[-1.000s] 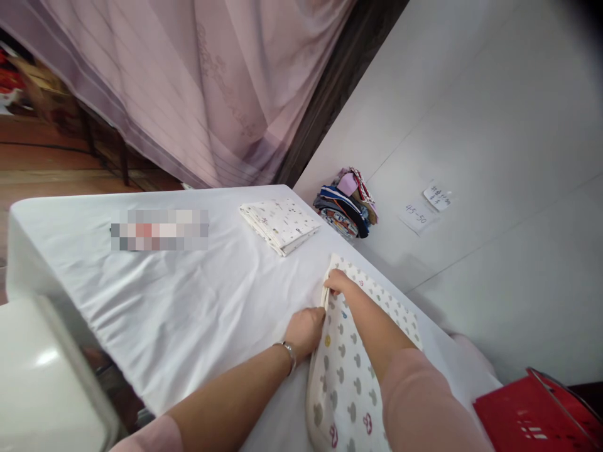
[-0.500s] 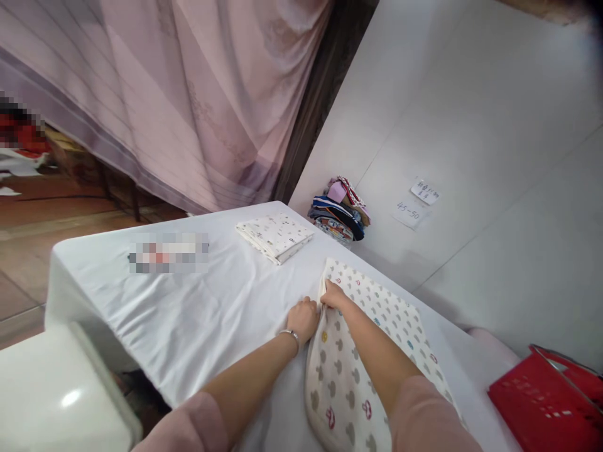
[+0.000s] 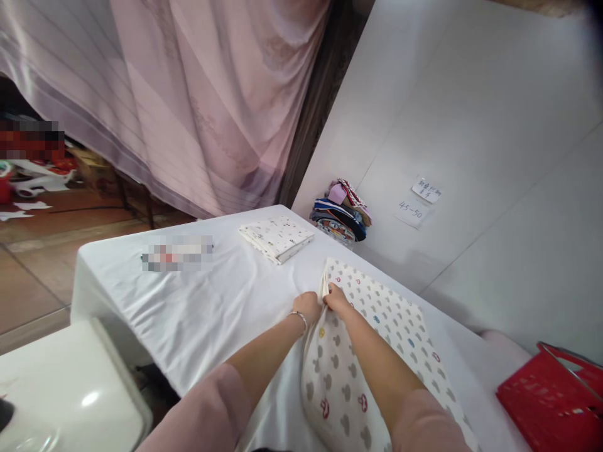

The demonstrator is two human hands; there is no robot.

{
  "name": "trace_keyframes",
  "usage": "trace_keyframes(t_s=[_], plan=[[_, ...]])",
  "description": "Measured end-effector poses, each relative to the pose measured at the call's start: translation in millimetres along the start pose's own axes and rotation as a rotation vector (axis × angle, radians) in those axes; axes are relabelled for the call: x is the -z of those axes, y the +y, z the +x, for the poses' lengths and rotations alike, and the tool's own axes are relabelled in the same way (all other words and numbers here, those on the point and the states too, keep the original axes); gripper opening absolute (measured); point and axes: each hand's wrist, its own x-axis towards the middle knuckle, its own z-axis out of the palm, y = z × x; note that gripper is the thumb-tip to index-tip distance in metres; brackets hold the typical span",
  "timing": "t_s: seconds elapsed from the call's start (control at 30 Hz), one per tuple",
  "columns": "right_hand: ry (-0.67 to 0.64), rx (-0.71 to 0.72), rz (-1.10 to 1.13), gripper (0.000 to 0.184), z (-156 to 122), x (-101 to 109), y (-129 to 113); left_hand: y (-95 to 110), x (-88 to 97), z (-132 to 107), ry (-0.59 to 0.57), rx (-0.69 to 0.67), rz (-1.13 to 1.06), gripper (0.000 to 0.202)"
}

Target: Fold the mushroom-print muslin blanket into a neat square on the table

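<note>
A white cloth printed with grey, mushroom-like shapes and a few coloured ones (image 3: 386, 301) lies folded along the right side of the table. My right hand (image 3: 337, 299) pinches its left edge near the far corner. Right beside it, my left hand (image 3: 308, 306) is closed at the same edge, with a bracelet on the wrist. Between my hands and my body the cloth's near part bulges up and hangs in a loose curve. Farther off lies a folded white cloth with small prints (image 3: 277, 236).
A white sheet covers the table (image 3: 226, 282). A blurred-out item (image 3: 178, 253) lies on its left part. Against the wall stands a stack of folded fabrics (image 3: 340, 210). The red basket (image 3: 551, 395) is at right, a glossy white surface (image 3: 61, 383) at left, a pink curtain (image 3: 202, 94) behind.
My left hand has come up and right, closer to my right hand. The cloth's edge between them is lifted more, and the view has shifted slightly.
</note>
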Motion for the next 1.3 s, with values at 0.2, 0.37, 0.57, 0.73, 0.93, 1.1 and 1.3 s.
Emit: trace_keyframes(t_s=[0.2, 0.37, 0.57, 0.73, 0.93, 1.1, 1.3], plan=[[-0.035, -0.019, 0.05, 0.038, -1.9, -1.3, -4.0, -19.8, 9.1, 5.4, 0.079, 0.043, -0.086, 0.024], [-0.026, -0.021, 0.039, 0.041, 0.6, -3.2, -12.2, -23.4, 3.4, 15.4, 0.059, 0.054, -0.177, 0.028], [-0.028, -0.019, 0.055, 0.034, 0.3, -2.1, -15.3, -16.0, -7.0, 36.7, 0.07, 0.046, -0.196, 0.025], [-0.028, -0.011, 0.106, 0.034, -1.9, -3.4, -12.8, -17.4, -9.9, 43.8, 0.075, 0.029, -0.221, 0.02], [-0.062, -0.011, 0.243, 0.036, -2.8, -7.2, -7.2, -24.4, -11.7, 40.2, 0.083, -0.024, -0.283, 0.021], [-0.112, -0.057, 0.389, 0.036, -1.2, -8.2, -6.7, -24.0, -11.8, 42.7, 0.046, -0.027, -0.331, 0.018], [-0.116, -0.112, 0.514, 0.025, 0.9, -7.0, -6.4, -22.9, -11.7, 48.3, -0.007, 0.005, -0.365, 0.023]])
